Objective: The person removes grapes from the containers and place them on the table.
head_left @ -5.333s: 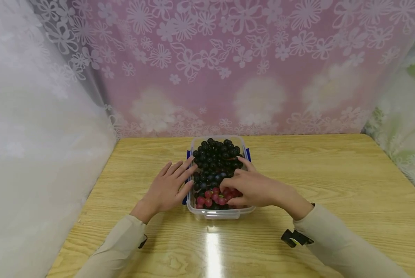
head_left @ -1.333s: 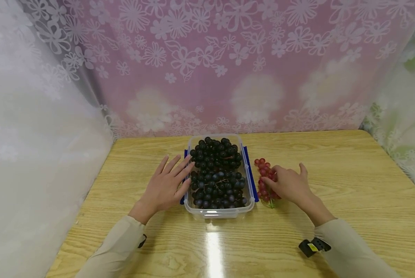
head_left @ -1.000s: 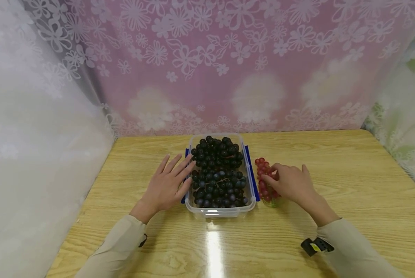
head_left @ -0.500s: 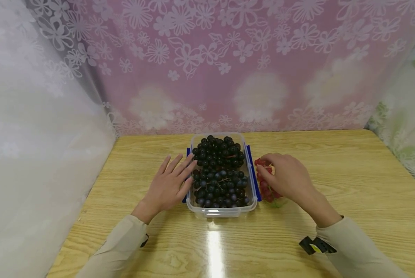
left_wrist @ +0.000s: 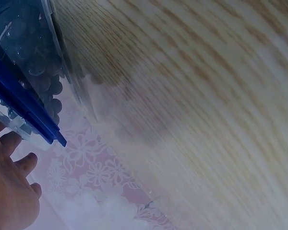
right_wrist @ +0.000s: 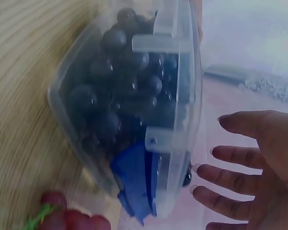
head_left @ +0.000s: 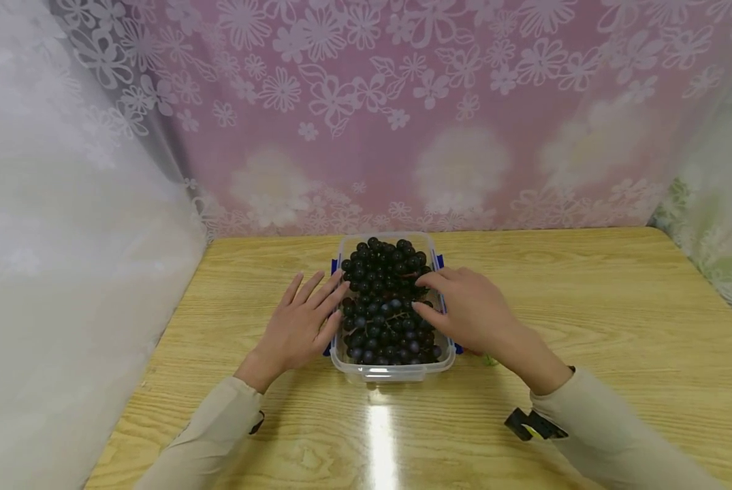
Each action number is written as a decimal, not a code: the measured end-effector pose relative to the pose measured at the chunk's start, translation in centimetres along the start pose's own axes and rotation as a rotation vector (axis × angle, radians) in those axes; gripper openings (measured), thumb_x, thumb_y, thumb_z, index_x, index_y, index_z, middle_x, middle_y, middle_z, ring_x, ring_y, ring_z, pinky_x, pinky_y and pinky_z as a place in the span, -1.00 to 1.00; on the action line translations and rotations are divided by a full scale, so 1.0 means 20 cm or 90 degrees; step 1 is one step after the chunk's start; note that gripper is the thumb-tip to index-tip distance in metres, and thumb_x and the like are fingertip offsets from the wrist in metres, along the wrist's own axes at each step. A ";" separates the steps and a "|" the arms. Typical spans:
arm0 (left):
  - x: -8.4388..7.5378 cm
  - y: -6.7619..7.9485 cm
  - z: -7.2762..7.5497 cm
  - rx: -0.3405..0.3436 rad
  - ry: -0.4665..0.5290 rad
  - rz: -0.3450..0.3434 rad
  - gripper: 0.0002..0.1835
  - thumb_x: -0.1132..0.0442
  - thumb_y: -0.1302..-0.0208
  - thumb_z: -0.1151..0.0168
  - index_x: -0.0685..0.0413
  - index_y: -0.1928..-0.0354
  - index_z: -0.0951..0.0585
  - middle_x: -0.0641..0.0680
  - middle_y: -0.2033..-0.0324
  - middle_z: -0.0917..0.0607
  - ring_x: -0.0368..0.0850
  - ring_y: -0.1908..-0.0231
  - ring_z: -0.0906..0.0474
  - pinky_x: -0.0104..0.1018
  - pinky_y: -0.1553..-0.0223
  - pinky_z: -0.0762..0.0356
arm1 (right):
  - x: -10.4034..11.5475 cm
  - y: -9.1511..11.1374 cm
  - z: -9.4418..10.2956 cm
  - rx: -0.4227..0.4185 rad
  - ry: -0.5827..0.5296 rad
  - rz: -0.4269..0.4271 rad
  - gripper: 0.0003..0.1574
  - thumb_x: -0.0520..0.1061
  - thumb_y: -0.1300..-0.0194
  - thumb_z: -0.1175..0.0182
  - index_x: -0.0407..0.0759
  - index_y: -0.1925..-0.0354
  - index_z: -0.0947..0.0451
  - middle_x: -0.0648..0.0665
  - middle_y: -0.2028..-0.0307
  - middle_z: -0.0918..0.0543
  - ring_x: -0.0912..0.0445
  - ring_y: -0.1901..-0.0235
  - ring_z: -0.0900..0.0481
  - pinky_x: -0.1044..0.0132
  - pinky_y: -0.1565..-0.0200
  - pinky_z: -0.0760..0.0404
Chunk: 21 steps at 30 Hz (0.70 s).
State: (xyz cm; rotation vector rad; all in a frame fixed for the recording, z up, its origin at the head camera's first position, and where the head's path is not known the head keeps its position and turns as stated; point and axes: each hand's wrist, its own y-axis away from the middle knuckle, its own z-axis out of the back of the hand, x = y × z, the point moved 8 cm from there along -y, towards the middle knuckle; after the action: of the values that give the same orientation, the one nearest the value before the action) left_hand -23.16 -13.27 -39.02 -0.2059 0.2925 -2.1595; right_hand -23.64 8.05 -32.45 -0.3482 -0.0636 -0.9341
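A clear plastic box (head_left: 396, 373) with blue side latches holds dark grapes; a black bunch (head_left: 378, 262) lies at the back and a bluish-black bunch (head_left: 390, 340) at the front. My left hand (head_left: 295, 333) stays at the left rim, its straight, spread fingers touching the edge. Over the box's right side hovers my right hand (head_left: 472, 309), fingers and thumb apart and nothing between them, fingertips near the dark grapes. Red grapes (right_wrist: 72, 218) with a green stem lie on the table right of the box, mostly hidden by the right hand in the head view.
The box stands on a wood-grain table (head_left: 586, 306). A pink flowered curtain (head_left: 353, 122) hangs behind it, and a pale sheet (head_left: 65, 272) closes the left side. One blue latch (right_wrist: 134, 177) hangs down on the box's right side.
The right hand moved the red grapes from the box to the table on its right and let them go. It then came back left over the box. The left hand stayed put.
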 end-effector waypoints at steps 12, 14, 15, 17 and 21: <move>0.00 0.00 0.00 0.004 0.001 0.007 -0.41 -0.09 -0.51 0.39 -0.07 -0.47 -0.18 0.00 -0.44 -0.13 0.03 -0.43 0.07 0.07 -0.38 0.25 | 0.16 -0.06 -0.12 0.043 0.091 0.014 -0.37 0.31 -0.21 -0.22 -0.03 -0.09 -0.58 -0.14 0.02 -0.62 -0.13 0.02 -0.49 -0.09 -0.20 -0.28; 0.00 0.00 0.00 0.005 0.000 0.007 -0.41 -0.09 -0.51 0.40 -0.08 -0.47 -0.18 0.00 -0.44 -0.12 0.04 -0.42 0.05 0.07 -0.38 0.24 | 0.17 -0.07 -0.13 0.041 0.104 0.008 -0.35 0.34 -0.20 -0.21 -0.02 -0.08 -0.59 -0.15 0.03 -0.62 -0.15 0.01 -0.49 -0.13 -0.23 -0.24; 0.00 0.00 0.00 0.006 -0.001 0.006 -0.41 -0.10 -0.51 0.40 -0.08 -0.47 -0.18 0.00 -0.44 -0.12 0.04 -0.42 0.05 0.07 -0.38 0.24 | 0.18 -0.07 -0.13 0.038 0.109 0.006 -0.35 0.35 -0.19 -0.22 -0.01 -0.08 -0.60 -0.15 0.04 -0.63 -0.15 0.00 -0.49 -0.15 -0.24 -0.22; 0.00 0.00 0.00 0.004 -0.001 0.005 -0.40 -0.10 -0.51 0.42 -0.07 -0.47 -0.18 0.00 -0.45 -0.12 0.05 -0.42 0.04 0.08 -0.38 0.23 | 0.19 -0.08 -0.14 0.029 0.118 0.007 -0.34 0.37 -0.17 -0.22 0.00 -0.06 -0.61 -0.15 0.07 -0.64 -0.16 0.01 -0.50 -0.17 -0.24 -0.20; 0.00 0.00 -0.01 -0.002 -0.002 0.003 -0.38 -0.12 -0.51 0.50 -0.06 -0.47 -0.19 0.01 -0.44 -0.14 0.07 -0.41 -0.01 0.08 -0.37 0.23 | 0.20 -0.09 -0.15 0.017 0.130 0.018 -0.36 0.37 -0.16 -0.24 0.02 -0.05 -0.62 -0.12 0.10 -0.65 -0.16 0.01 -0.50 -0.20 -0.27 -0.15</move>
State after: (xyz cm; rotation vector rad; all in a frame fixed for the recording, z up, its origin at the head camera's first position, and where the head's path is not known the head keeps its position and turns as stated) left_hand -23.26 -13.29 -39.15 -0.2099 0.2943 -2.1547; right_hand -23.01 2.96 -34.01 -0.2266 0.1161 -0.9354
